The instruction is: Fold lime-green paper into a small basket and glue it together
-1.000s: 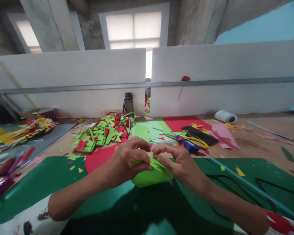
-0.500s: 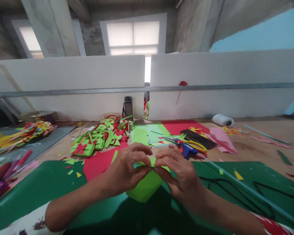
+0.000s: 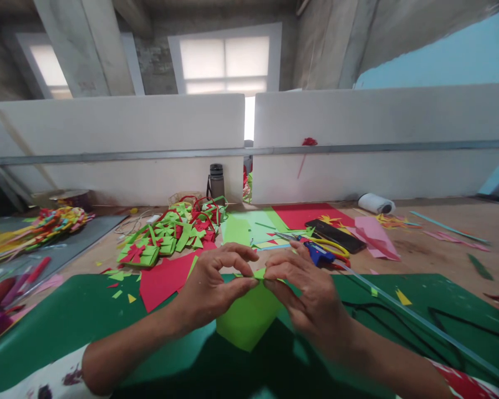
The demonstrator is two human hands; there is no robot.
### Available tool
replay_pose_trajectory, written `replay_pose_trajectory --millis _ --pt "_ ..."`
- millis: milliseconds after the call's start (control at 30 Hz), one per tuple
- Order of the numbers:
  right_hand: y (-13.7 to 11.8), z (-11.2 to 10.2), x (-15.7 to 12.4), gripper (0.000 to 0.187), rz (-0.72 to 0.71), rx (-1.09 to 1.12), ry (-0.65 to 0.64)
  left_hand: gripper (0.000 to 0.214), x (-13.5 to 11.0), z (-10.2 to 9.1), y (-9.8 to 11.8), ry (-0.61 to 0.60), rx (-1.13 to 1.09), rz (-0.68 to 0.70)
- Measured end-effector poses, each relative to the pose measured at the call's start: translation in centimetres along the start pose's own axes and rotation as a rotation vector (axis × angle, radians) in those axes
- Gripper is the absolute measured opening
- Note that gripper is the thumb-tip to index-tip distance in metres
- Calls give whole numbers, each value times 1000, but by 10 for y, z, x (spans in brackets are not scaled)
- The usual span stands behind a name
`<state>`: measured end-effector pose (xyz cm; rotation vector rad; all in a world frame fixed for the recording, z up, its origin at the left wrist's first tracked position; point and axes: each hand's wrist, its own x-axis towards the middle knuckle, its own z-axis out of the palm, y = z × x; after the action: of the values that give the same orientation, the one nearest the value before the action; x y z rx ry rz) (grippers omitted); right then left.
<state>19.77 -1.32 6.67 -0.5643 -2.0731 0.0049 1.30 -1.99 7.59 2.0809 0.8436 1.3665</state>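
Note:
A bright green piece of paper (image 3: pixel 249 318) hangs between my hands above the dark green mat, its lower end tapering to a corner. Near the middle of its top edge, my left hand (image 3: pixel 214 282) pinches it between thumb and fingers. Close beside that grip, my right hand (image 3: pixel 305 288) pinches the same edge, the fingertips of both hands almost meeting. The fingers partly cover the folded top. Just beyond my right hand lie a blue hot glue gun (image 3: pixel 319 254) and scissors with yellow handles (image 3: pixel 335 246).
Small green and red folded paper pieces (image 3: pixel 170 233) are heaped at the back left, near a dark bottle (image 3: pixel 216 185). Red paper (image 3: pixel 164 282) lies left of my hands. A black phone (image 3: pixel 336 235) and a pale tube (image 3: pixel 419 321) are on the right. White panels (image 3: pixel 116 127) stand behind.
The green paper has tilted, so more of its front face shows and its lower corner hangs a little lower. Both hands keep their pinch at the top edge, almost in place.

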Motion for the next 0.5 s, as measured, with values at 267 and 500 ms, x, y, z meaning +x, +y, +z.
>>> replay_pose_trajectory --millis 267,500 --pt "5 4 -1 13 -52 -84 -2 9 -1 4 -3 21 114 172" --pt "8 7 0 14 -115 -163 -57 13 -2 1 -13 -77 308 301"
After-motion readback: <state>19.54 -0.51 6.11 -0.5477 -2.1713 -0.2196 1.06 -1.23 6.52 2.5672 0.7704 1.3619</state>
